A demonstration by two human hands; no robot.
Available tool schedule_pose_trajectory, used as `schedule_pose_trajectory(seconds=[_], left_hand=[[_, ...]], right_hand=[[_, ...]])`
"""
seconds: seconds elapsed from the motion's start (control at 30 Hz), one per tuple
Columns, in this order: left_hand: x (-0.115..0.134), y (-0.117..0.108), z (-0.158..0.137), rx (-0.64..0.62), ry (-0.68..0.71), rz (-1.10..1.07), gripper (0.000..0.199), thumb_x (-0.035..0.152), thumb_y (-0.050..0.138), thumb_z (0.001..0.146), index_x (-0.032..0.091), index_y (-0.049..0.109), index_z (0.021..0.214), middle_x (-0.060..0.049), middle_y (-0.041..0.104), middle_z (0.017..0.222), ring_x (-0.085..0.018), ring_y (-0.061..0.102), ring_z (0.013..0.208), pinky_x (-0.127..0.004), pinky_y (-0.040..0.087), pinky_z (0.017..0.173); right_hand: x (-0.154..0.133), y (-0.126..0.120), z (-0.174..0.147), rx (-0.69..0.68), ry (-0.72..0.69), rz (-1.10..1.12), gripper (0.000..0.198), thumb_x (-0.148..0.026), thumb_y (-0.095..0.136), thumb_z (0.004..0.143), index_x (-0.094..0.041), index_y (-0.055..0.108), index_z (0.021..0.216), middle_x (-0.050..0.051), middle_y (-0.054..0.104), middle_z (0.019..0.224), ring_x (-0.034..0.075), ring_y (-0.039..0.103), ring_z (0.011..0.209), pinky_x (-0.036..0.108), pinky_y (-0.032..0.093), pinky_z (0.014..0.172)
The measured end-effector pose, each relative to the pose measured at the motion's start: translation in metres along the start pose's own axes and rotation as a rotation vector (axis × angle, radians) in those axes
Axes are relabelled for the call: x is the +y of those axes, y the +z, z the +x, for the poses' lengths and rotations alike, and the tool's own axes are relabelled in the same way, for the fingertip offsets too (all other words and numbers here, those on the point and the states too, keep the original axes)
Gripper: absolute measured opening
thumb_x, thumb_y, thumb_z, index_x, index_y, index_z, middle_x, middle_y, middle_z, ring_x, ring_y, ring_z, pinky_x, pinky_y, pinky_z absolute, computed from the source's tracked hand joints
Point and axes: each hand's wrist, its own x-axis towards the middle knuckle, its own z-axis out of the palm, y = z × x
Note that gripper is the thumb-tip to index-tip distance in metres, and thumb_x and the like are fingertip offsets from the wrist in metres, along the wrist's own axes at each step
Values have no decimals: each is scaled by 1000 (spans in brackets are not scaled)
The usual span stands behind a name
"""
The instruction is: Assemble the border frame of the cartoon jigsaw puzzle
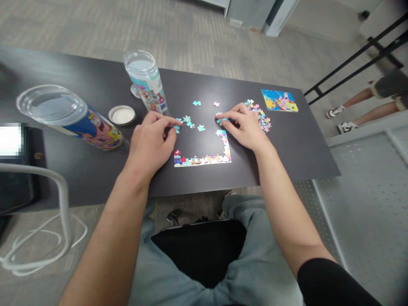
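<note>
On the dark table lies a partly joined jigsaw puzzle (207,160), an L-shaped border along its bottom and right side. My left hand (154,138) rests at its upper left, index finger and thumb closed about a blue-green puzzle piece (177,130). Several loose teal pieces (187,119) lie just beyond those fingertips, and a single piece (201,128) sits farther right. Above the border's right column, my right hand (244,125) has its fingertips on a blue puzzle piece (219,120), partly covered by the fingers. Behind this hand spreads a heap of mixed puzzle pieces (264,120).
Two clear-topped canisters, a large one (73,119) and a smaller one (148,85), stand at left. Near them lies a round white lid (122,115). A picture card (280,100) is at far right. A white cable (62,204) loops at lower left. Another person's legs (353,106) show beyond.
</note>
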Motion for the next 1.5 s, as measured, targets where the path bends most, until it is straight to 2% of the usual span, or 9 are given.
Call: schedule_pose_trajectory(seconds=[0.2, 0.33, 0.43, 0.57, 0.77, 1.07, 1.23, 1.4, 1.5], left_hand=[[0, -2, 0, -9, 15, -1, 34, 23, 76, 111, 31, 96, 137, -7, 80, 128, -23, 70, 90, -43, 61, 96], [2, -2, 1, -17, 6, 34, 32, 25, 81, 110, 30, 96, 137, -8, 80, 129, -23, 70, 92, -43, 61, 98], [3, -1, 2, -18, -1, 39, 31, 26, 80, 112, 28, 97, 138, -9, 80, 129, -24, 70, 93, -43, 61, 99], [2, -1, 2, -14, 0, 25, 30, 28, 79, 114, 27, 97, 137, -8, 78, 125, -24, 70, 94, -42, 61, 98], [3, -4, -1, -24, 7, 15, 27, 29, 88, 108, 26, 98, 133, -7, 79, 127, -22, 68, 92, -43, 60, 96], [9, -3, 0, -35, 5, 63, 20, 29, 91, 109, 25, 98, 127, -8, 80, 129, -25, 71, 98, -45, 59, 99], [8, -3, -1, -46, -3, 62, 21, 30, 92, 110, 26, 98, 130, -9, 82, 131, -26, 71, 97, -46, 59, 98], [9, -5, -1, -56, 9, 74, 26, 30, 89, 112, 26, 99, 136, -9, 82, 132, -27, 74, 100, -47, 59, 100], [12, -5, 0, -60, 0, 93, 24, 30, 89, 113, 27, 99, 134, -9, 83, 134, -27, 76, 102, -47, 59, 101]], right_hand=[[3, -3, 2, -26, 10, -15, 23, -27, 85, 118, -33, 95, 137, 14, 76, 138, 40, 76, 126, 67, 54, 121], [4, -7, 4, -11, 30, -18, 15, -30, 91, 110, -28, 90, 125, 14, 80, 136, 37, 75, 114, 67, 52, 122], [5, -7, 5, 11, 41, 63, 15, -34, 92, 104, -28, 85, 115, 10, 84, 118, 32, 71, 100, 58, 55, 109], [10, -3, 10, 115, 1, 305, 12, -39, 87, 104, -30, 83, 110, 4, 83, 102, 26, 68, 88, 46, 54, 86], [17, -3, 18, 266, 81, 438, 21, -46, 91, 100, -32, 85, 114, 3, 86, 104, 26, 76, 94, 44, 60, 90], [7, 5, 16, 127, 165, 390, 26, -49, 99, 90, -30, 84, 96, 3, 81, 91, 24, 63, 78, 42, 50, 75], [10, 0, 15, 194, 122, 133, 1, -28, 89, 105, -27, 89, 105, 5, 84, 102, 23, 59, 76, 45, 52, 83], [4, 1, 19, 140, 173, -16, 12, -25, 93, 111, -25, 97, 122, 10, 85, 115, 31, 77, 101, 54, 61, 106], [-6, 5, 21, 104, 224, -71, 15, -28, 99, 110, -25, 97, 124, 13, 85, 127, 37, 80, 120, 62, 60, 118]])
